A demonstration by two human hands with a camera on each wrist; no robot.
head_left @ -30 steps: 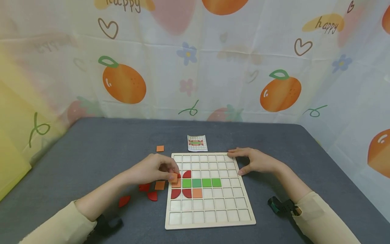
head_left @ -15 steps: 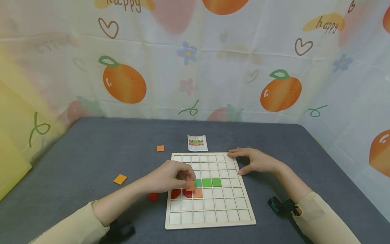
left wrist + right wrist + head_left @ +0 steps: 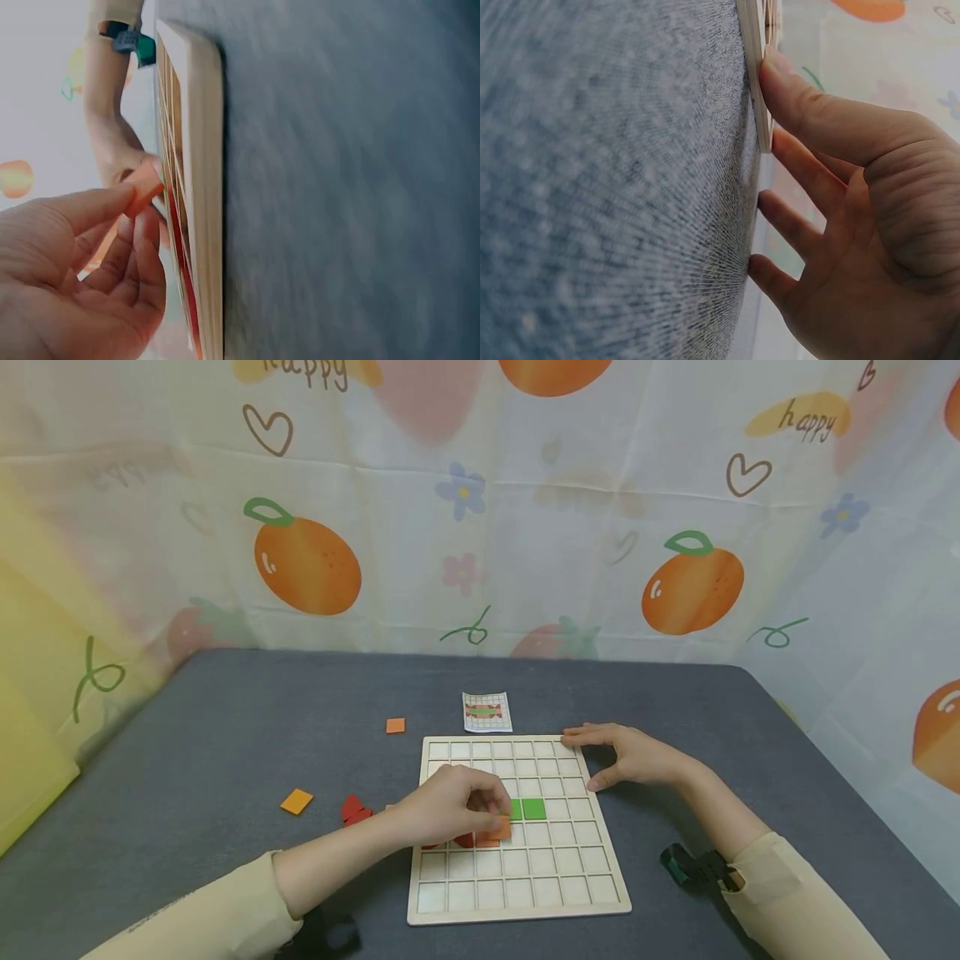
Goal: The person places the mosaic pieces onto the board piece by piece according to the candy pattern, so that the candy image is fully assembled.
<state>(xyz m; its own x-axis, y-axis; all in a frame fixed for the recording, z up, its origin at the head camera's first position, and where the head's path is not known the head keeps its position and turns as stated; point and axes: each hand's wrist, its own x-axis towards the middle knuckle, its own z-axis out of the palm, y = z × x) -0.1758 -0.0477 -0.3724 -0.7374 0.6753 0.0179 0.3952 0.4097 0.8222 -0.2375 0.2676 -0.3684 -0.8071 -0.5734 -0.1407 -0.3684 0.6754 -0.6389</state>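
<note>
My left hand [image 3: 457, 802] pinches an orange square tile [image 3: 500, 829] between thumb and fingers, over the middle of a pale wooden grid board [image 3: 517, 914]. In the left wrist view the held orange tile stands out from the fingertips, next to the board's edge. Green square tiles [image 3: 534, 809] lie in the board's grid beyond the hand. Part of a red tile [image 3: 465, 841] shows below it; the hand and forearm hide other pieces. My right hand [image 3: 633, 756] rests at the board's far right corner. Its thumb touches the right edge, and the fingers are spread.
Behind the board lies a small card [image 3: 487, 712] with a printed grid pattern. To the left are an orange tile [image 3: 395, 725], a yellow-orange tile [image 3: 297, 802] and red pieces [image 3: 355, 810]. A printed curtain [image 3: 555, 568] hangs behind the dark table [image 3: 225, 727].
My left hand has moved right across the board with the orange tile, from the left column to the middle. The right hand has stayed at the corner.
</note>
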